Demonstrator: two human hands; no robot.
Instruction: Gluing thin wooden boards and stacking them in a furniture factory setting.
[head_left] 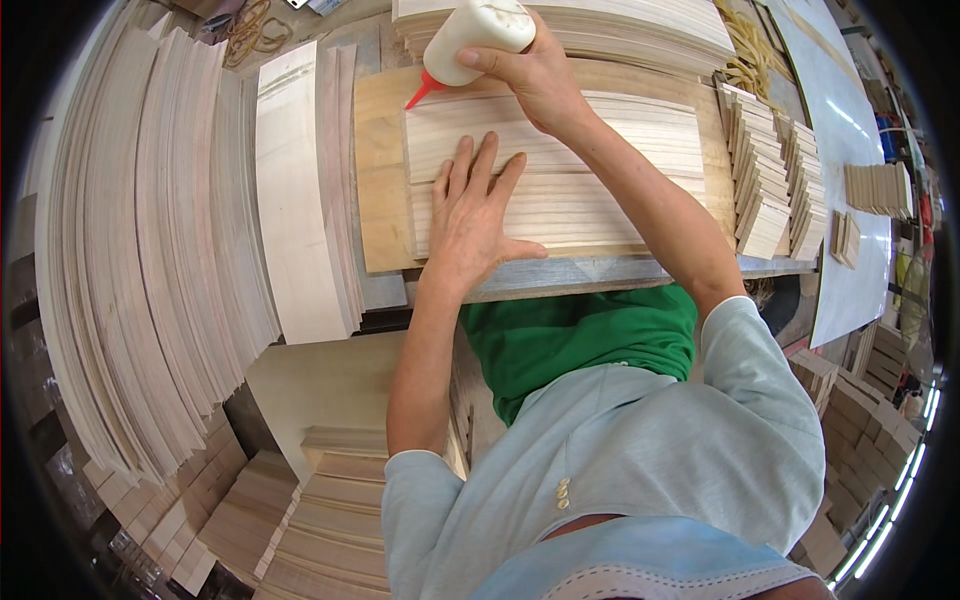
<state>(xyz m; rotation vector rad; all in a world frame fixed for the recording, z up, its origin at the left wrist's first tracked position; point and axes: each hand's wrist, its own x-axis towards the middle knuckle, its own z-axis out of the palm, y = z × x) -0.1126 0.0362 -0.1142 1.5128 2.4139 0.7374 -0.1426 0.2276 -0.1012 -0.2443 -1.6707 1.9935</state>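
My right hand (535,85) is wrapped round a white squeeze bottle (483,38) with a red pointed nozzle, likely a glue bottle. It is tilted, and the nozzle tip is at the far left corner of a pale wooden panel (620,165) with lengthwise grain. Whether the tip touches the wood I cannot tell. My left hand (472,215) lies flat on the panel's left part, fingers spread, holding nothing. Beneath the panel is a larger, yellower wooden board (383,190) on the bench.
Tall stacks of thin boards (150,200) fill the left, with a shorter stack (290,190) beside the work board. Small wooden pieces (750,175) stand in rows on the right. More long boards (600,35) and tan elastic bands (750,55) lie at the back.
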